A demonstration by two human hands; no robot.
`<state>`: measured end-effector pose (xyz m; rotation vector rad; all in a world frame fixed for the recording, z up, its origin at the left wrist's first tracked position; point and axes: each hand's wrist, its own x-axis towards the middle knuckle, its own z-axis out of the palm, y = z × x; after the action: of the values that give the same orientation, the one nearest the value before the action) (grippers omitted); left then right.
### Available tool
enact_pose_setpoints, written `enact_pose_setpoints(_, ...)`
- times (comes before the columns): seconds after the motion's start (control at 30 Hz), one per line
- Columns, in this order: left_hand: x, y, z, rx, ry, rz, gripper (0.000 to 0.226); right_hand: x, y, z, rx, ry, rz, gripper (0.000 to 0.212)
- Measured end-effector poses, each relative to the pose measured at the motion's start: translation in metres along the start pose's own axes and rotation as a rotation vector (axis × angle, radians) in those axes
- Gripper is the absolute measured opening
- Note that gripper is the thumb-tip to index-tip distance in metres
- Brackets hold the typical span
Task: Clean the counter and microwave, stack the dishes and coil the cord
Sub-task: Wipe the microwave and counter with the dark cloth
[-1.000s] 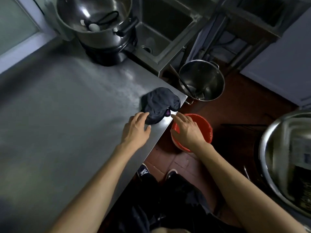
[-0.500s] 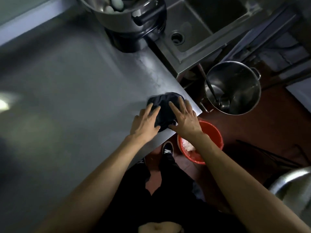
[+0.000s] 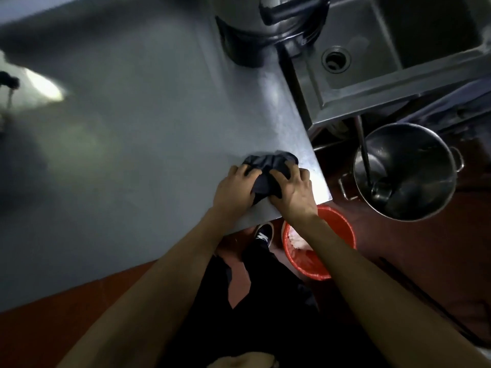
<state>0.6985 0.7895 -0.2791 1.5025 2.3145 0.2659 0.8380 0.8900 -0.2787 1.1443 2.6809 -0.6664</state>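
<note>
dark cloth [image 3: 268, 166] bunched under both hands

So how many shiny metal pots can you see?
2. One pot stands at the back of the counter beside the sink; the other pot sits on the floor by the red bucket. More may be out of view.
</note>
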Motion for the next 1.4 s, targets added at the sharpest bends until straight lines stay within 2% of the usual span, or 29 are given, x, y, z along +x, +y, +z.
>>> enact_pose_setpoints(0.3,-0.047,-0.025,-0.013,-0.203,0.015,-0.223,0.029,-0.010,-0.035,0.015,0.198,-0.006,-0.166,0.046)
enact_pose_setpoints(0.43,-0.089,-0.048,-0.030,-0.207,0.098,-0.292,0.028,-0.022,-0.074,0.022,0.241,0.001,-0.267,0.048)
enact_pose_setpoints(0.83,-0.274,-0.145,-0.088,-0.213,0.498,-0.374,0.040,-0.098,-0.251,0.043,0.148,0.055,-0.640,0.052)
enact_pose_setpoints(1.0,-0.361,-0.181,-0.115,-0.203,0.659,-0.442,0.037,-0.139,-0.333,0.055,0.131,0.065,-0.809,0.050)
enact_pose_setpoints(1.27,-0.479,-0.234,-0.155,-0.120,0.794,-0.568,0.031,-0.195,-0.453,0.075,0.171,0.101,-1.010,0.049)
enact_pose_setpoints(1.4,-0.516,-0.256,-0.166,-0.115,0.825,-0.622,0.039,-0.205,-0.497,0.086,0.152,0.096,-1.086,0.045)
